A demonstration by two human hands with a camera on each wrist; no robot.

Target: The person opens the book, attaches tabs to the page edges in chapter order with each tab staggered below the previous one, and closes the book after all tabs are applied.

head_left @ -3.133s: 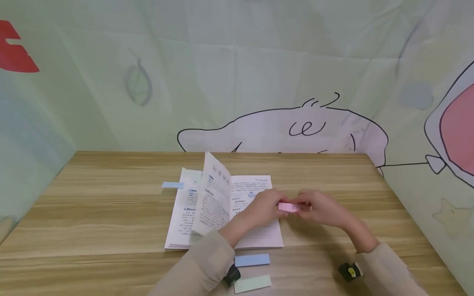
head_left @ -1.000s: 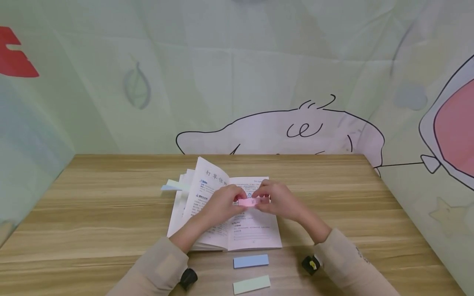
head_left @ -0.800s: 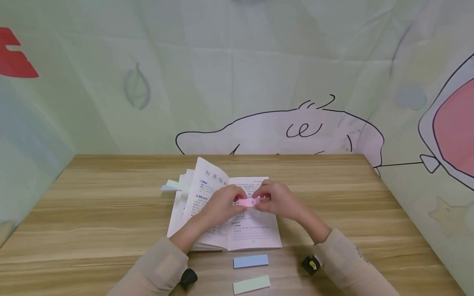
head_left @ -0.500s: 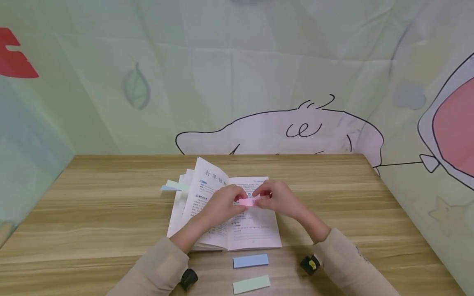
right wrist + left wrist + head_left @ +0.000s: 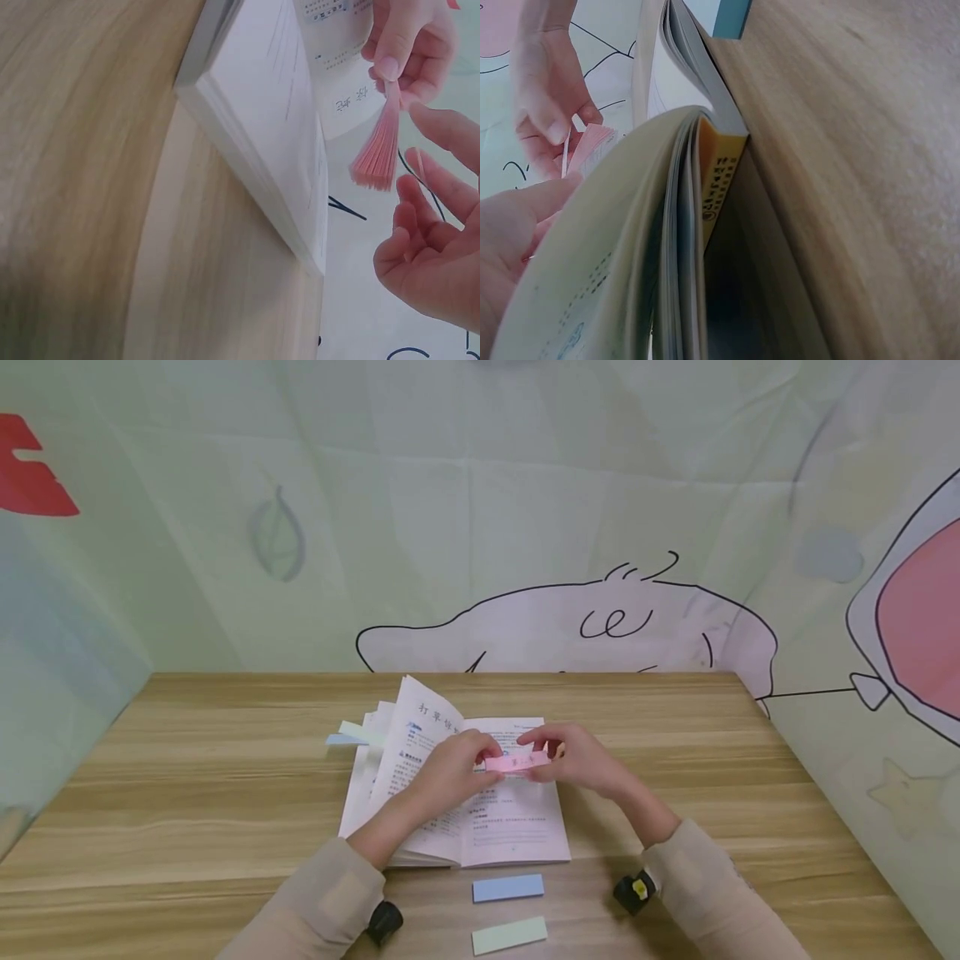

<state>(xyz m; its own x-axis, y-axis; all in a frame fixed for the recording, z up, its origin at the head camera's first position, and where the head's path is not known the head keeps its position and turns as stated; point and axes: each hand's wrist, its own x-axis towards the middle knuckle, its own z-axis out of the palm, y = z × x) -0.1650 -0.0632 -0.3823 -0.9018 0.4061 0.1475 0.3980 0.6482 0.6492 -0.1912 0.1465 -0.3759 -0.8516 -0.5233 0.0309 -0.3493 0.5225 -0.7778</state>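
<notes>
My left hand (image 5: 455, 770) pinches the left end of a pink sticky-note pad (image 5: 377, 150) above the open book (image 5: 517, 839). In the right wrist view the pad's free end fans out into many thin layers. My right hand (image 5: 581, 760) is at the other end, thumb and fingers around a thin sheet (image 5: 418, 163), seen edge-on and apart from the fanned layers. Handwriting shows on the pink strip (image 5: 517, 762) in the head view. Several left-hand pages stand partly raised under my left forearm. My hands cover part of the right-hand page.
A blue sticky-note pad (image 5: 507, 888) and a pale green pad (image 5: 509, 936) lie in front of the book. Blue (image 5: 347, 740) and green (image 5: 360, 730) tabs stick out from its left pages. The wooden table (image 5: 225, 793) ends at a printed cloth backdrop (image 5: 420, 527).
Since the oldest frame, both hands have moved left with the pink pad, over the book. A green tab has come into view. Most recently, my right fingers shifted slightly right, exposing more handwriting.
</notes>
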